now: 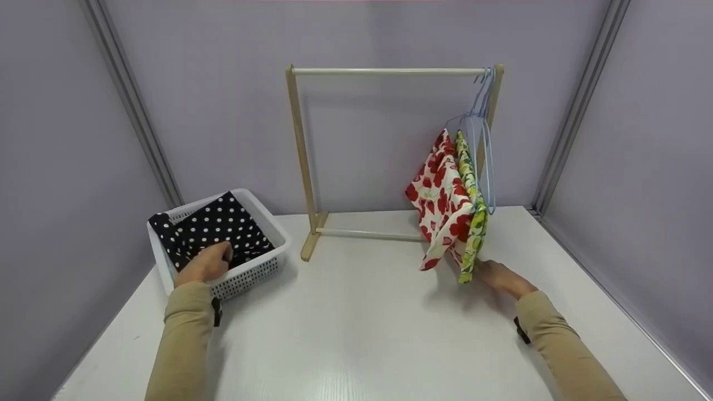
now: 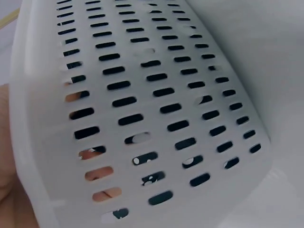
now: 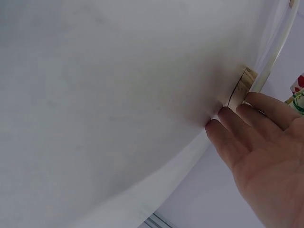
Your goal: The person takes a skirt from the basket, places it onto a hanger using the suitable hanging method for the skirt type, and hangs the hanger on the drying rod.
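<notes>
While the left hand (image 1: pixel 207 262) is lowered into the white basket (image 1: pixel 245 278), over the dotted cloth (image 1: pixel 223 220) heaped inside, its fingertips are hidden, and whether the cloth is grasped or merely touched cannot be told. The right hand (image 1: pixel 501 277) is held low beside the yellow cloth (image 1: pixel 474 239), its fingers loosely extended, with nothing gripped. That cloth and the red-and-white one (image 1: pixel 443 195) are hung side by side at the right end of the rack (image 1: pixel 384 72), where blue hangers (image 1: pixel 478 115) are bunched. Rack and basket are both supported by the white table (image 1: pixel 345 323).
</notes>
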The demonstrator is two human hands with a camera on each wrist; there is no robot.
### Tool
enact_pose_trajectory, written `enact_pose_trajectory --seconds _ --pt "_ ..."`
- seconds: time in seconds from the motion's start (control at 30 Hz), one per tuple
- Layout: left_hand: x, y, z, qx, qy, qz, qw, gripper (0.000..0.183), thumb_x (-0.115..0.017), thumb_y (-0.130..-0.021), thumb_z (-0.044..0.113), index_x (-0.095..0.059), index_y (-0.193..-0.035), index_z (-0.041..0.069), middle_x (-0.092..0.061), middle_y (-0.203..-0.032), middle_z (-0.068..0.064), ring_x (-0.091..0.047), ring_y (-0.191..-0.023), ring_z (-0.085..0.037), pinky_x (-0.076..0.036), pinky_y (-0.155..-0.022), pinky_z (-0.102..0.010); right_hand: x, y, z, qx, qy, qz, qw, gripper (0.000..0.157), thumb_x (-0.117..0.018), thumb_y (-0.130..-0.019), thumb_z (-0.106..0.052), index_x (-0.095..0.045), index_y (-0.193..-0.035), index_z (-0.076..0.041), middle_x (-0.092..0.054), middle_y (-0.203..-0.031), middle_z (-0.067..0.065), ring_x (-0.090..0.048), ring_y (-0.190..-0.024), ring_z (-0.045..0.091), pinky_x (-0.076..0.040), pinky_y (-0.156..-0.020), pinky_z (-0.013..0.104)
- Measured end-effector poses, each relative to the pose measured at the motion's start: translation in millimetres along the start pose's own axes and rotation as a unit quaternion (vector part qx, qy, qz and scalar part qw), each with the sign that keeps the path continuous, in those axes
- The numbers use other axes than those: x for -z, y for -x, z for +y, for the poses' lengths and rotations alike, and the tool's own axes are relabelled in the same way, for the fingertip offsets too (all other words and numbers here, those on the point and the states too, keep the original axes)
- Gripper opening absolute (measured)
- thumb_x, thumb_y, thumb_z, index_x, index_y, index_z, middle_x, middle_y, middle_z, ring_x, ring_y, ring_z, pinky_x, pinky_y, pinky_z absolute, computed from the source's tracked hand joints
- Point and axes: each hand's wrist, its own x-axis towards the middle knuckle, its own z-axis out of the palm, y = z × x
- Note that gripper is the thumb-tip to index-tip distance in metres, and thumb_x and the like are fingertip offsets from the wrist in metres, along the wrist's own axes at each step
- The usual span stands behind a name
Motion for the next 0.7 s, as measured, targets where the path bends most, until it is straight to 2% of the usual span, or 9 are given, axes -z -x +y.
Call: enact_pose_trajectory --seconds 0.13,0.2,0.37,0.43,0.5,0.6,0.67,0.7 --pt "-3.2 -0.8 -1.6 0.002 0.007 -0.004 1.0000 0.027 -0.039 -0.087 0.000 -0.040 -0.113 0.002 -0.049 -0.106 -0.025 -0.049 -0.097 -0.038 -0.040 -0.082 -0.051 0.0 -1.4 -0.1 -0.004 0.009 -0.001 1.000 0.091 -0.020 -0.087 -0.068 -0.024 -0.138 0.008 -0.024 -0.138 0.034 -0.022 -0.125 0.050 -0.020 -0.098 0.061" --pt "-3.3 -1.0 -2.0 0.010 0.012 0.000 0.9999 0.026 -0.038 -0.088 0.002 -0.036 -0.114 0.004 -0.047 -0.107 -0.027 -0.049 -0.097 -0.039 -0.040 -0.081 -0.053 1.0 -1.6 -1.5 -0.002 0.015 0.001 1.000 0.090 -0.019 -0.087 -0.067 -0.025 -0.138 0.008 -0.024 -0.138 0.034 -0.023 -0.124 0.050 -0.020 -0.097 0.062" --pt "-4.3 -2.5 -4.0 -0.001 0.021 0.020 0.9996 0.018 -0.033 -0.082 -0.004 -0.043 -0.094 0.004 -0.046 -0.087 -0.014 -0.045 -0.079 -0.028 -0.039 -0.066 -0.039 2.8 -0.7 -4.5 0.007 0.023 0.001 1.000 0.088 -0.019 -0.088 -0.065 -0.025 -0.138 0.007 -0.024 -0.137 0.035 -0.024 -0.124 0.051 -0.022 -0.097 0.061" --pt "-6.2 -3.0 -5.9 -0.009 0.023 0.025 0.9994 0.024 -0.030 -0.081 -0.004 -0.051 -0.090 0.003 -0.049 -0.087 -0.013 -0.047 -0.081 -0.028 -0.040 -0.067 -0.039 2.8 0.0 -4.4 0.011 0.026 0.001 1.000 0.087 -0.019 -0.089 -0.064 -0.026 -0.138 0.007 -0.023 -0.137 0.035 -0.024 -0.124 0.051 -0.022 -0.097 0.061" --pt "-8.1 -3.2 -8.5 -0.003 0.033 0.018 0.9993 0.031 -0.030 -0.087 0.003 -0.058 -0.099 0.002 -0.054 -0.100 -0.019 -0.050 -0.094 -0.035 -0.042 -0.076 -0.046 2.4 0.8 -3.9 0.013 0.024 0.002 1.000 0.086 -0.020 -0.090 -0.063 -0.026 -0.137 0.008 -0.023 -0.138 0.035 -0.023 -0.124 0.051 -0.022 -0.098 0.060" --pt "-10.1 -1.1 -11.8 0.027 0.056 -0.008 0.9980 0.047 -0.033 -0.094 0.028 -0.047 -0.127 -0.003 -0.040 -0.129 -0.029 -0.035 -0.118 -0.046 -0.031 -0.093 -0.058 1.3 1.0 -3.0 0.016 0.019 0.001 1.000 0.085 -0.020 -0.090 -0.062 -0.026 -0.137 0.009 -0.024 -0.137 0.035 -0.024 -0.124 0.050 -0.022 -0.097 0.060" --pt "-11.2 -0.2 -13.3 0.040 0.072 -0.024 0.9963 0.059 -0.036 -0.093 0.039 -0.038 -0.133 -0.005 -0.032 -0.134 -0.031 -0.028 -0.122 -0.048 -0.026 -0.096 -0.059 0.5 0.6 -2.5 0.014 0.014 0.000 1.000 0.086 -0.021 -0.090 -0.063 -0.026 -0.137 0.009 -0.024 -0.137 0.034 -0.024 -0.124 0.050 -0.022 -0.098 0.060" --pt "-11.3 0.5 -13.4 0.039 0.075 -0.025 0.9961 0.061 -0.038 -0.092 0.040 -0.038 -0.132 -0.005 -0.034 -0.133 -0.031 -0.030 -0.121 -0.048 -0.028 -0.094 -0.059 0.2 0.4 -2.1 0.012 0.016 -0.001 1.000 0.087 -0.020 -0.090 -0.063 -0.025 -0.137 0.009 -0.024 -0.137 0.035 -0.023 -0.124 0.050 -0.022 -0.098 0.060"
